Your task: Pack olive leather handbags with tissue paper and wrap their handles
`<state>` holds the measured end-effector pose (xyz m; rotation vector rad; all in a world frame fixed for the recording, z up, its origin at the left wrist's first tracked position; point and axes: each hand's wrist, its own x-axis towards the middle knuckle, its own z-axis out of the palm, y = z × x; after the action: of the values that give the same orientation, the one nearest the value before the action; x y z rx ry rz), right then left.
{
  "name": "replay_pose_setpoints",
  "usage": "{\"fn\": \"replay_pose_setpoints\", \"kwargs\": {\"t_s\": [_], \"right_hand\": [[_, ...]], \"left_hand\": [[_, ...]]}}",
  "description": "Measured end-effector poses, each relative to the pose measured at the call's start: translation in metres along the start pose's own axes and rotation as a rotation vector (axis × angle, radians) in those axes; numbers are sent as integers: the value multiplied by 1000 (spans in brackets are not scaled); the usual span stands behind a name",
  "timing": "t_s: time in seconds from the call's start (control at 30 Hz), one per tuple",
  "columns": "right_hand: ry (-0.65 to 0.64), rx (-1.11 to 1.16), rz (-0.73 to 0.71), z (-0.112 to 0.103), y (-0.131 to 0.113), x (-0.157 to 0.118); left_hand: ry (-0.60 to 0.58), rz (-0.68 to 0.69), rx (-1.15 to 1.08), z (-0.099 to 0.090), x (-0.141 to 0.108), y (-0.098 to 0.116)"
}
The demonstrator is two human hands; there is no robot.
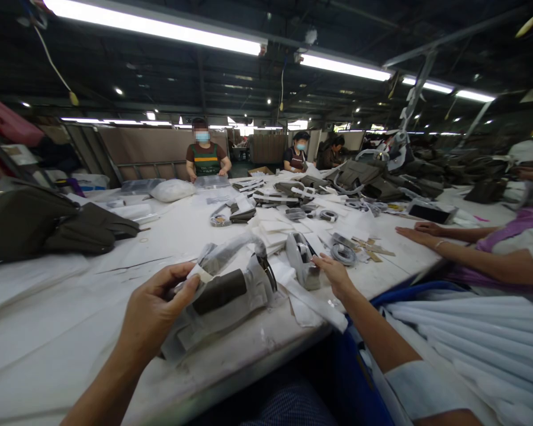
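My left hand [160,302] pinches the left end of a dark olive bag part [220,291] wrapped in white tissue and clear plastic, near the table's front edge. A dark strap or buckle shows at the wrapped part's right end. My right hand [334,273] reaches to a grey tape dispenser [302,260] standing on the table, its fingertips at the dispenser's right side. Sheets and strips of white tissue [320,305] lie below and beside the dispenser. Whether my right fingers grip the dispenser firmly is hard to tell.
Dark bags [22,222] stand at left. Rolled straps [343,253] and more bags [359,177] cover the middle and right. A person's hands [420,234] rest on the table at right. A blue bin [359,378] holds white sheets [484,331]. People work across the table.
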<state>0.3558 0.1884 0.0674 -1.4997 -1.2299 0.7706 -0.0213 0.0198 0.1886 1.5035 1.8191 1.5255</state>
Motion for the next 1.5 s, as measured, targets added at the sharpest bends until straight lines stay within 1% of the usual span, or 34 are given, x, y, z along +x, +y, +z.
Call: {"fn": "replay_pose_setpoints", "kwargs": {"t_s": [0.1, 0.17, 0.23, 0.33, 0.4, 0.47, 0.53, 0.57, 0.6, 0.67, 0.77, 0.83, 0.97, 1.07, 1.13, 1.23, 1.3, 1.4, 1.5], "right_hand": [[55, 87, -35, -4, -6, -14], [87, 195, -32, -6, -9, -26], [59, 327, 40, -7, -8, -39], [-1, 463, 216, -4, 4, -53], [5, 483, 289, -1, 17, -58], [27, 462, 319, 0, 28, -61], [51, 439, 334, -1, 31, -64], [60, 426, 327, -1, 29, -67], [61, 413, 300, -1, 23, -71], [22, 383, 182, 4, 3, -82], [-141, 361, -50, 20, -43, -108], [-265, 385, -153, 35, -76, -129], [-462, 479, -254, 67, -132, -163], [-557, 531, -288, 89, -159, -177], [-575, 546, -290, 101, -169, -181], [-540, 522, -281, 115, -173, -181], [-498, 491, -274, 121, -172, -180], [-459, 449, -246, 127, -169, -177], [-464, 419, -227, 131, -165, -174]], "left_hand": [[-13, -13, -2, -2, 1, 0], [-22, -9, 2, -2, 3, 0], [-25, 1, -1, -2, 5, -1], [-19, 13, -17, -2, 8, -2], [-14, 14, -17, -2, 9, -3], [-16, 16, -11, -2, 10, -4], [-23, 24, -8, -2, 10, -5], [-26, 30, -8, -2, 10, -6], [-30, 36, -10, -2, 10, -6], [-32, 43, -14, 0, 10, -6], [-38, 64, -19, 4, 7, -6], [-42, 95, -32, 7, 5, -5], [-52, 156, -37, 10, 0, -3], [-49, 166, -22, 11, -4, -1], [-49, 183, -31, 12, -5, -1], [-56, 202, -31, 13, -7, -3], [-44, 223, 0, 14, -9, -6], [2, 290, 84, 15, -10, -9], [46, 379, 163, 16, -11, -13]]}}
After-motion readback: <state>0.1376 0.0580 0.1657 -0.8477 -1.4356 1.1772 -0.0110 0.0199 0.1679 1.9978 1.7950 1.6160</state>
